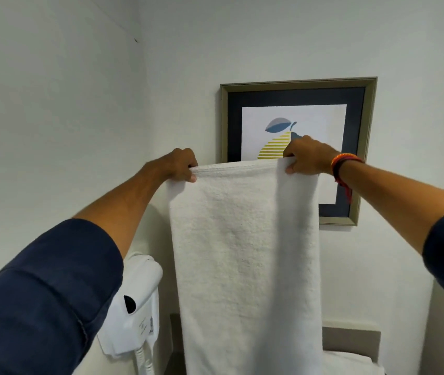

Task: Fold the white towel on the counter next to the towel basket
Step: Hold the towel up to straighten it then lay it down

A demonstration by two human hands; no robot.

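Observation:
The white towel hangs straight down in front of me, held up high by its top edge. My left hand pinches the top left corner. My right hand, with a red and orange band on the wrist, pinches the top right corner. The towel's lower end runs out of the bottom of the frame. The counter and the towel basket are hidden from this angle.
A framed picture of a pear hangs on the wall behind the towel. A white wall-mounted hair dryer with a coiled cord sits low on the left. A beige ledge with something white on it shows at lower right.

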